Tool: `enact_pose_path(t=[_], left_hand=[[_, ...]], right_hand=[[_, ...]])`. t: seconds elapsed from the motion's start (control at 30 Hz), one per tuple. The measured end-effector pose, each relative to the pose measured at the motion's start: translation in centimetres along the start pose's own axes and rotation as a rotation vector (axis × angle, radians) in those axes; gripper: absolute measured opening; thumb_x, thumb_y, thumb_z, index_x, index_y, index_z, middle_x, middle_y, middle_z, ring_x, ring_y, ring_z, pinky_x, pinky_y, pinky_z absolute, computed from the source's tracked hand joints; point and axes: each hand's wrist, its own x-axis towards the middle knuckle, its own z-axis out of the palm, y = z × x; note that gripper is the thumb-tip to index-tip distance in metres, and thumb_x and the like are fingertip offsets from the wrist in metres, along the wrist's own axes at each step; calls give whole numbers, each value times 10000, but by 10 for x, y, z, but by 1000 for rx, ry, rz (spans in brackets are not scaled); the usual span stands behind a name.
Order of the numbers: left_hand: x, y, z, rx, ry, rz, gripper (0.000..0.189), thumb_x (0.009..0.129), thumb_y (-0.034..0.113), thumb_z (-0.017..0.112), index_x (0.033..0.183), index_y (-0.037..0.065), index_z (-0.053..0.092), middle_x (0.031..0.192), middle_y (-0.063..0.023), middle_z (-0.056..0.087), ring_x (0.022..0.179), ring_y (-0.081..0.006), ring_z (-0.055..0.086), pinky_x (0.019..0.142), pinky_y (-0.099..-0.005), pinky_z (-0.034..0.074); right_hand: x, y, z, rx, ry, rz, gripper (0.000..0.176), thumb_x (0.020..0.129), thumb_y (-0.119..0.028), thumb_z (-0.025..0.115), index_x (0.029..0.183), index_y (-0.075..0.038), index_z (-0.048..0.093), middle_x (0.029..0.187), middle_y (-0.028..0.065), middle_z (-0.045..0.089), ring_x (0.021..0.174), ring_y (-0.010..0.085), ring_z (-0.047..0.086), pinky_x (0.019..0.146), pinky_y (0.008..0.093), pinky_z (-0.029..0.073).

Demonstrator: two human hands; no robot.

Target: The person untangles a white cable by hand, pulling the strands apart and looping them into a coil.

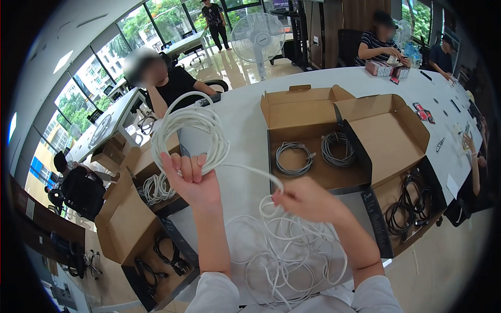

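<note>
A thick coil of white cable (216, 138) hangs upright in my left hand (190, 175), whose fingers are wrapped round its lower part. From the coil one strand runs across to my right hand (305, 198), which pinches it between thumb and fingers. Below my right hand, a loose tangle of the same white cable (292, 245) lies on the white table (235, 125) close to my body. A cable end with a plug (202, 102) shows near the top of the coil.
An open cardboard box (308, 182) ahead holds two grey cable coils. Another box (383, 219) at right holds black cables. At left, one box (151, 203) holds white cable and another (125, 235) black cables. People sit around the table; a fan (258, 39) stands behind.
</note>
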Motion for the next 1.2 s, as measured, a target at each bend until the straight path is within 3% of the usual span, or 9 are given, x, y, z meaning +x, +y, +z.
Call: enact_pose_path(t=[0.13,0.3,0.37,0.47,0.63,0.7,0.8,0.93,1.2], left_hand=[[-3,3,-1,11,-168,-137,390,942,358,542,646,175,367,440,72,181,398,-60,151,526,-247,291],[-19,-30,-6,248,-564,-64,334,976,334,471,709,163,367,432,80,188,387,-68,155,530,-259,270],[-22,-35,-19,310,-709,0,310,957,322,511,747,96,479,470,32,324,407,-112,305,522,-320,358],[-41,-42,-20,402,-677,20,256,837,271,694,812,28,616,617,-14,550,472,-157,487,534,-328,435],[-35,-34,-27,981,-969,325,217,685,180,759,793,32,643,682,-86,634,552,-222,597,541,-325,468],[-35,-34,-9,1068,-1186,546,229,748,231,734,766,32,621,693,-75,655,558,-212,608,556,-338,487],[-38,-43,-5,1044,-1347,403,154,626,130,740,644,65,601,679,-91,637,590,-268,618,578,-328,484],[-49,-46,10,1257,-1516,413,218,563,81,747,596,81,532,533,-47,516,470,-255,514,483,-356,414],[-60,-52,13,1564,-1564,410,209,512,84,714,593,80,521,494,-56,455,489,-253,500,529,-353,412]], right_hand=[[-2,-22,-31,626,129,289,385,987,-283,443,684,-58,517,571,-17,432,489,68,416,454,244,359],[-2,-15,-49,1297,46,231,426,1009,-392,346,686,-122,407,607,-37,337,572,108,361,536,262,370],[-1,8,-53,1607,-97,148,409,1006,-391,359,705,-121,424,641,-32,362,620,119,429,621,282,434],[-1,6,-56,1644,-7,139,440,998,-442,335,840,-85,538,764,15,524,752,171,533,757,353,469],[-13,-8,-74,1573,-74,200,744,936,-612,267,1171,34,551,1193,177,580,1091,299,567,953,497,420],[-17,-13,-77,1572,-116,195,768,922,-635,269,1161,33,562,1190,173,578,1099,292,558,952,492,421],[-15,2,-71,1547,-144,156,694,926,-631,288,1049,-32,616,1082,83,625,1069,225,552,901,448,459],[-9,3,-70,1479,-1,223,428,967,-448,423,929,-58,596,847,38,637,745,153,629,725,359,549],[-4,6,-62,1147,89,272,361,957,-406,482,963,-53,560,811,47,623,690,124,636,640,339,583]])
